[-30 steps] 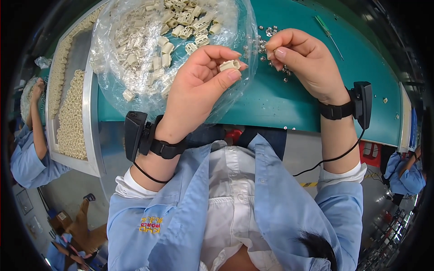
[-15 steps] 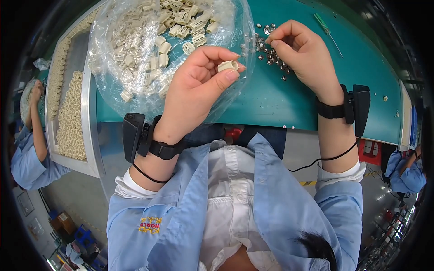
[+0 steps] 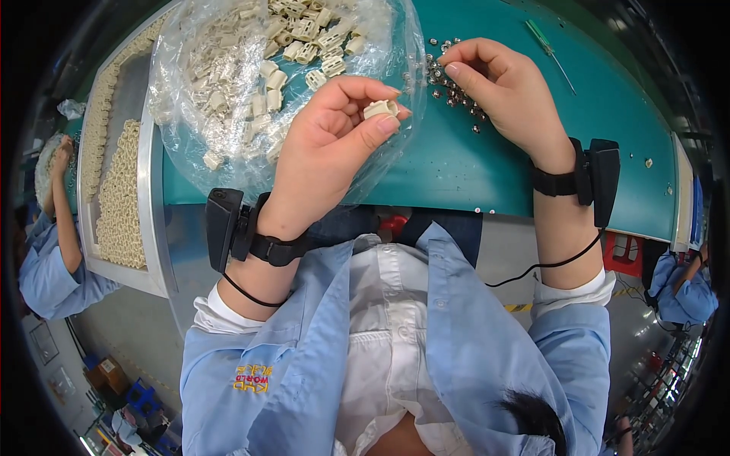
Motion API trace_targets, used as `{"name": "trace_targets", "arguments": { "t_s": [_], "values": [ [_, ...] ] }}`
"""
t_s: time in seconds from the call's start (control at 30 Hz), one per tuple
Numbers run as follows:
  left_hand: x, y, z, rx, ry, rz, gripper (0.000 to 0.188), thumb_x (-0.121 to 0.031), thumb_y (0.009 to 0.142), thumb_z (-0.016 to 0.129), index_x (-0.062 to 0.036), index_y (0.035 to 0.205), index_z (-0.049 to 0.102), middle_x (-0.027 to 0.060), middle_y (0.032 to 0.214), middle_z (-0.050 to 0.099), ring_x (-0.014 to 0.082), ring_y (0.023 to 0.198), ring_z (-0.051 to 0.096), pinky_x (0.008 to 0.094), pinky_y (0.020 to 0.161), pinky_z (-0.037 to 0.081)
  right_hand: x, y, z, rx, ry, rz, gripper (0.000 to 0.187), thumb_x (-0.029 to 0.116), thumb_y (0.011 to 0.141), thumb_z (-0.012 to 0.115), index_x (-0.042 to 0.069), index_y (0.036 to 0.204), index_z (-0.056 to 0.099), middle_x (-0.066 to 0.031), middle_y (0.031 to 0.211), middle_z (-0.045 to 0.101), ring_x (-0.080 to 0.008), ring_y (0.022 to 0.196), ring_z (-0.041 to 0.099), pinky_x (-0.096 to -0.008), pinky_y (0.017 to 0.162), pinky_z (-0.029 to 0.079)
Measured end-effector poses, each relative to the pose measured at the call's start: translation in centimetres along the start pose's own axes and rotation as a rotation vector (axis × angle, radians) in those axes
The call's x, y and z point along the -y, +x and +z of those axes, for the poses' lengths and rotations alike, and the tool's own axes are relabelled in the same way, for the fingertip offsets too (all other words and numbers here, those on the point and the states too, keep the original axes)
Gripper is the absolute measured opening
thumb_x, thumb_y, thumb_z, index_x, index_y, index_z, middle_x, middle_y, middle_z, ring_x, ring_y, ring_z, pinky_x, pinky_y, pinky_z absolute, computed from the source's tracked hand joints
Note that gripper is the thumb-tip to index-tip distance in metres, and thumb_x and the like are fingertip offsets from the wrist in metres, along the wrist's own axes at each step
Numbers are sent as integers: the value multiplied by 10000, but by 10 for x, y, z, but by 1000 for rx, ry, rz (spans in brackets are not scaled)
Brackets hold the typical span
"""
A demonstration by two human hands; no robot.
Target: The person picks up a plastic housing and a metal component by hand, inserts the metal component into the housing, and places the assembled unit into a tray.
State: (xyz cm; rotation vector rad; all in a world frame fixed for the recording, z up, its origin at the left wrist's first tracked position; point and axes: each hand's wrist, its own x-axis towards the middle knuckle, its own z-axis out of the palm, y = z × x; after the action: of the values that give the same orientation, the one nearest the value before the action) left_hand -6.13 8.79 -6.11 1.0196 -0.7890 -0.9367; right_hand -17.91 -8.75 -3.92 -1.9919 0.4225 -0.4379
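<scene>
Head view: left hand (image 3: 327,144) holding cream part (image 3: 380,109) between thumb and fingers, above edge of clear bag (image 3: 389,57) of similar parts. Right hand (image 3: 509,95) pinched narrow over metal bits (image 3: 456,97) on green counter (image 3: 456,171); can't tell if gripping one. Screwdriver (image 3: 546,47) lies right, tray (image 3: 157,228) left.

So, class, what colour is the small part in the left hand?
The small part is cream, or off-white; it shows best in the head view.
</scene>
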Motion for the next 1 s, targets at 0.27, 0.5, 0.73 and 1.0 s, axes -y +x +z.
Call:
{"name": "trace_targets", "arguments": {
  "t_s": [0.27,0.5,0.73,1.0],
  "values": [
    [-2,0,-2,0,5,-10,229,-35,835,541,-6,1051,472,72,933,578,109,887,546,204,779,430,-2,1,-2,-8,-269,-85,127,90,826,563,6,920,557,13,805,551,-39,711,511,-171,631,418],
    [-2,-1,-2,-12,27,-23,235,-45,838,539,-3,1058,466,69,910,585,113,867,568,201,742,438,-6,1,-3,-10,-10,-5,135,86,811,587,8,920,572,16,782,555,-34,700,510,-164,622,416],
    [-4,0,-2,-14,24,-42,237,-45,837,541,0,1060,474,67,912,584,114,869,573,200,744,440,-2,1,-2,-30,-140,-70,226,103,820,585,9,1025,567,-4,763,580,-46,703,524,-177,633,432],
    [-2,-1,1,-43,47,3,253,-124,843,556,-18,1065,498,96,918,608,104,769,549,212,726,431,3,-4,-12,120,338,29,184,86,827,568,-3,988,566,-35,793,598,-82,712,546,-202,645,450]
  ]
}}
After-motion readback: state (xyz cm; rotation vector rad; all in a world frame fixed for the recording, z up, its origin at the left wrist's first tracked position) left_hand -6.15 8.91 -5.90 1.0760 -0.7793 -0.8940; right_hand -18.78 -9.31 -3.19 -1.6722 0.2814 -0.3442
